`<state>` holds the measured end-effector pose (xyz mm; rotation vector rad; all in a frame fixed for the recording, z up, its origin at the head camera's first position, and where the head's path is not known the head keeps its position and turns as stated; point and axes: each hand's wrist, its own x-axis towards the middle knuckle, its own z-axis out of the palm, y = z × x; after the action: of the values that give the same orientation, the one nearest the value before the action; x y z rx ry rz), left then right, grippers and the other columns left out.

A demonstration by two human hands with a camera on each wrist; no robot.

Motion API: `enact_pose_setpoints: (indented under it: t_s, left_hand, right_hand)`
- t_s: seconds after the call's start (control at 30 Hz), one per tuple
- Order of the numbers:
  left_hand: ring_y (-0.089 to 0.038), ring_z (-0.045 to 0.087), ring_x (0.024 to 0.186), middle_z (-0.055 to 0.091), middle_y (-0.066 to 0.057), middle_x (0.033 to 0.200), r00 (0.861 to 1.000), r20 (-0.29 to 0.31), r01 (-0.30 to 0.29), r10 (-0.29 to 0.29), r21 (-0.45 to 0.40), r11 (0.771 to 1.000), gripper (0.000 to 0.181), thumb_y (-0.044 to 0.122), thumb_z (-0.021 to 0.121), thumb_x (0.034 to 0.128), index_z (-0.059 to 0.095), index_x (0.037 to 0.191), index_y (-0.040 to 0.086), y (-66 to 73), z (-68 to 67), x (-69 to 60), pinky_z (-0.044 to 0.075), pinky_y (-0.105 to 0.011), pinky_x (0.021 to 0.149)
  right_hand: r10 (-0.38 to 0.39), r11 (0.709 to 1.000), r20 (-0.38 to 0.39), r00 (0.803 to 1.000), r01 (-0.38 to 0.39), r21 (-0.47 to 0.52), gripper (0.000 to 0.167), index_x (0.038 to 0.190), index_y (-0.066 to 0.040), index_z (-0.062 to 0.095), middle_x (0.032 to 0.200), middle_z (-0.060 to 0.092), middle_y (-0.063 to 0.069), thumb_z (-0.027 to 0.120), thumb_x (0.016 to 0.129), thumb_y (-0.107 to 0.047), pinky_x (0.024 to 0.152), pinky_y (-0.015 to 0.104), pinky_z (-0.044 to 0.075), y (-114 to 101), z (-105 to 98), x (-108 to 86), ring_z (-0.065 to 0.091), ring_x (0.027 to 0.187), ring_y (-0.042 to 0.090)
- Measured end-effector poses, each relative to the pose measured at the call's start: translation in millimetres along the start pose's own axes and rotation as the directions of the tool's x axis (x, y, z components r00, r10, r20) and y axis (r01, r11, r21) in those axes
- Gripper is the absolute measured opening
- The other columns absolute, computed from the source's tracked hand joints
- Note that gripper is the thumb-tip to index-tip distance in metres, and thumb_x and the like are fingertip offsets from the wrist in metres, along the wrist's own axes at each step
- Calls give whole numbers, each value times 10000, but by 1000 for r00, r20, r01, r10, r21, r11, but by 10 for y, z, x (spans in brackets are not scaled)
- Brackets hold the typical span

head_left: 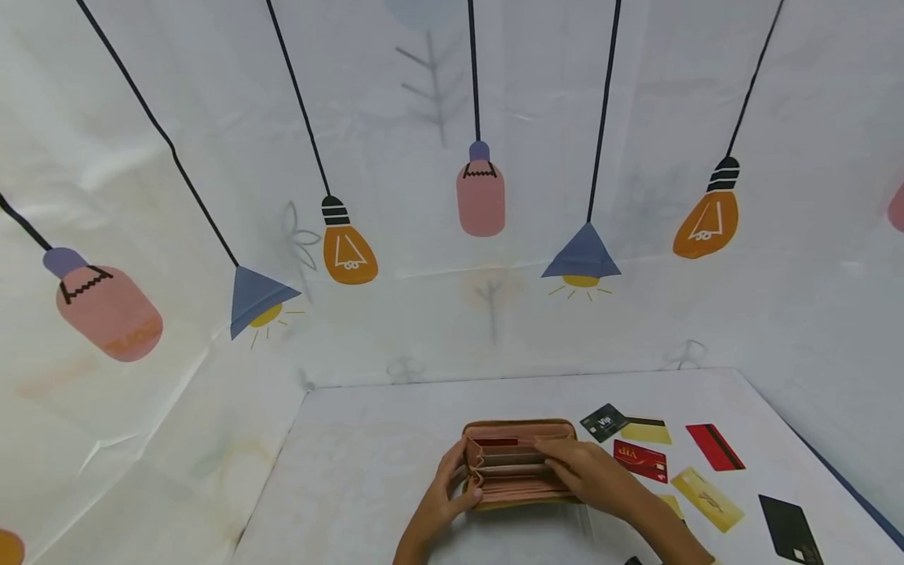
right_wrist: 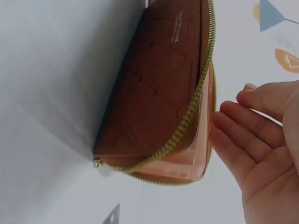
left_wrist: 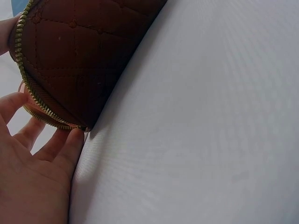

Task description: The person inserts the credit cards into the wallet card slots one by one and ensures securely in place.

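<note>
I find the wallet (head_left: 515,484) lying unzipped on the white surface (head_left: 353,455), its compartments facing up. The left hand (head_left: 443,496) grips its left end, thumb at the near edge and fingers around the side; the left wrist view cuts off part of that hand. The right hand (head_left: 589,471) reaches over the right end; by the right wrist view its fingers are nearly straight and lie close together, tips at the wallet's edge, with no pinch that I can see. I cannot tell whether the dark red strip (head_left: 497,442) in the rear slot is a card. To the right I note a red VIP card (head_left: 639,461), a yellow card (head_left: 672,504) mostly hidden by the forearm, a black card (head_left: 791,530) clipped by the frame's lower edge, and an unidentifiable dark object (head_left: 633,561) there.
</note>
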<state>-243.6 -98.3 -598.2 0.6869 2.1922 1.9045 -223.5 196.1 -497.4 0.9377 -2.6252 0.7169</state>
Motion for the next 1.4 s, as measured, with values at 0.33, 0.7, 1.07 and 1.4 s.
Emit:
enact_pose_setpoints:
  t_s: [0.33,0.7,1.07,1.4]
  left_hand:
    - [-349,328,1453,186,-129,1639,1000,3,-6,6,4,1000,785,148,631,981,172,1611,233,17,3,-11,349,-265,1173]
    - [-278,345,1450,198,-114,1635,1000,-6,1,-1,-4,1000,782,148,637,975,186,1609,229,50,3,-16,345,-240,1167]
    - [-360,336,1444,196,-134,1627,1000,-2,18,-18,-1,1000,764,162,618,987,181,1609,245,14,34,-60,374,-265,1151]
    - [-370,341,1437,192,-153,1624,1000,0,9,-9,0,1000,757,158,605,994,171,1612,215,0,8,-61,378,-261,1148]
  right_hand:
    - [12,997,-169,986,-25,-74,396,1165,-102,730,1110,744,-9,828,782,-68,779,314,616,121,-149,-271,705,1010,195]
    - [106,978,-311,944,-155,-138,402,1016,-101,750,924,727,-41,888,648,-12,687,28,498,451,-341,-727,648,789,52]
    - [631,774,-22,776,-631,-46,359,1191,26,678,1107,716,207,729,908,-189,734,448,622,665,-558,-1180,669,963,345]
    - [822,566,111,559,-823,-48,651,1264,107,571,1178,568,352,732,891,-402,767,513,601,943,-636,-1527,602,934,419]
